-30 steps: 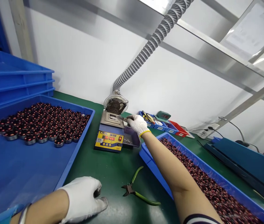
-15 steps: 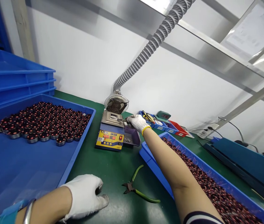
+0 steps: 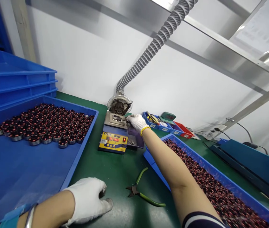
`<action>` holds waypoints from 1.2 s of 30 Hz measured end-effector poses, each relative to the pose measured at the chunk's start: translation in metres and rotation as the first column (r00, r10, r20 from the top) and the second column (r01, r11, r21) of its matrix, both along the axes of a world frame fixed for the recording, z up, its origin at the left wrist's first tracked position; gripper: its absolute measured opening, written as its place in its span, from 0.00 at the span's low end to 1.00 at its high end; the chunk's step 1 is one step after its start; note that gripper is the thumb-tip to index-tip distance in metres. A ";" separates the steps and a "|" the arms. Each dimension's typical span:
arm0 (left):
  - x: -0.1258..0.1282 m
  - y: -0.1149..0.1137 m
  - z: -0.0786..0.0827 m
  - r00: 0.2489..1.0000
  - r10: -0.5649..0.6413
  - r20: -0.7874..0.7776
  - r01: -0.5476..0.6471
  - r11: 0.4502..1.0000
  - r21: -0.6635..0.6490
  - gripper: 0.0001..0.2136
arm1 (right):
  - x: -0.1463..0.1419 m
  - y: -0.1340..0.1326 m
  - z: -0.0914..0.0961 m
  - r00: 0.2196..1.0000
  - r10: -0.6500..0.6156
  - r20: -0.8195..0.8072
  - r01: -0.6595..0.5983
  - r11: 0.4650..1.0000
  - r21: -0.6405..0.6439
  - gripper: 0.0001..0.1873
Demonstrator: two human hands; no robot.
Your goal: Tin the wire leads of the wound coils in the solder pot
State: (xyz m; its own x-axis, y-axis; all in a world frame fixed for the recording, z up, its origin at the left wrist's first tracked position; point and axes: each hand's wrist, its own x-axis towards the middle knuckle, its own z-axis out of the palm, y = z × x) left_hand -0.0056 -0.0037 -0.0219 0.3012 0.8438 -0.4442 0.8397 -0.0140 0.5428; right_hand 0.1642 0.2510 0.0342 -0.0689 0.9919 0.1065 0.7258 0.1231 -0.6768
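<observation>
My right hand [image 3: 136, 122], in a white glove, reaches far forward to the solder pot [image 3: 114, 133] and is closed on a thin metal tool whose tip lies over the pot's square bath. My left hand [image 3: 88, 199], also gloved, rests on the green mat at the near edge with fingers curled around a small dark part that is mostly hidden. Green-handled cutters [image 3: 142, 191] lie on the mat between my arms.
A large blue tray [image 3: 82, 152] at left holds several rows of round coils. A second blue tray [image 3: 153, 164] at right is heaped with coils. Stacked blue crates [image 3: 17, 79] stand at far left. A ribbed fume hose [image 3: 148, 50] hangs over the pot. Small bins [image 3: 165, 126] sit behind.
My right hand has slid a little left along the pot's top with the tool. The left hand has barely moved.
</observation>
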 end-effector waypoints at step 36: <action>0.004 0.000 -0.008 0.998 -0.012 0.067 0.014 0.999 -0.031 0.17 | 0.082 -0.106 -0.005 0.700 -0.023 0.713 -0.054 0.995 0.086 0.14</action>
State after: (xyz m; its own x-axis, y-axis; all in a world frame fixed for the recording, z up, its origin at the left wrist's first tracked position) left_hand -0.0013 -0.0042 -0.0297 0.3417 0.8255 -0.4492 0.8014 -0.0063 0.5980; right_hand 0.2457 0.1450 0.0289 -0.1779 0.9779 0.1102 0.9833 0.1724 0.0577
